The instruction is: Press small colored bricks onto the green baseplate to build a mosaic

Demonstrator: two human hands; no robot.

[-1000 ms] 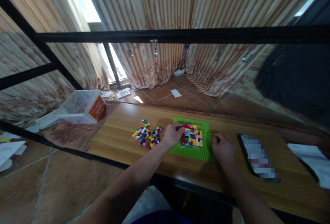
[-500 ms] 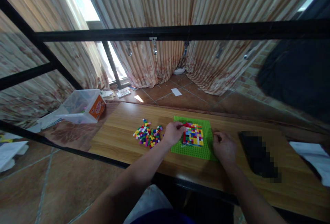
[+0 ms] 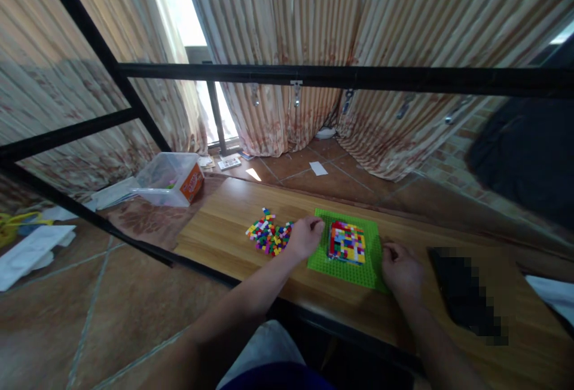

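A green studded baseplate [image 3: 350, 274] lies on the wooden table, carrying a square build of multicoloured bricks [image 3: 348, 243]. My left hand [image 3: 306, 237] is over the plate's left side, a little apart from the build. Its fingers are curled together, and whatever they may hold is too small to make out. At the plate's right edge is my right hand [image 3: 401, 267], closed with thumb and fingertips together; I cannot tell what, if anything, is inside. A pile of loose bricks [image 3: 269, 235] lies left of the plate, partly behind my left hand.
A dark, pixelated object [image 3: 464, 294] lies on the table [image 3: 219, 216] to the right, near white paper [image 3: 551, 294]. A clear plastic box [image 3: 168, 180] with an orange label sits beyond the table's left end. A black metal rail [image 3: 323, 76] crosses ahead of the curtains.
My left hand has drawn back leftward from the build's upper left corner, uncovering it. My right hand stays by the plate's right edge. The whole view has shifted slightly.
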